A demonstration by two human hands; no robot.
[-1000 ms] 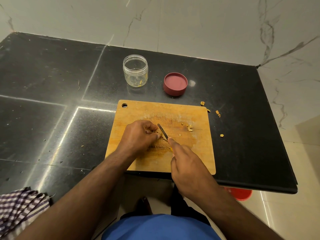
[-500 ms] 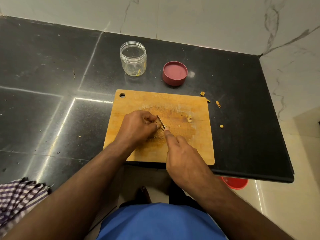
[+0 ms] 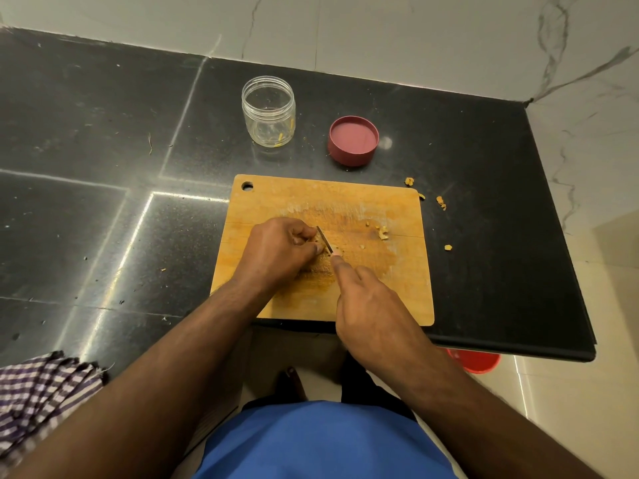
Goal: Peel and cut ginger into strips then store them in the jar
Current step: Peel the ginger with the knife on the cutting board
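Black stone counter (image 3: 103,150), white marble walls (image 3: 415,39)

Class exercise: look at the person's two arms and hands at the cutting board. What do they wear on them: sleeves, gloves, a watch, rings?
Both forearms are bare up to the picture's edge: no sleeve shows. The left hand and right hand have no gloves, and no watch, bracelet or ring shows on the wrists or on the fingers that are visible. A blue garment covers the body below.

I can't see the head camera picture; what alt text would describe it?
A person's left hand pins a ginger piece on a wooden cutting board while the right hand cuts it with a small knife. Behind, on the black counter, stand an open clear jar and its red lid.
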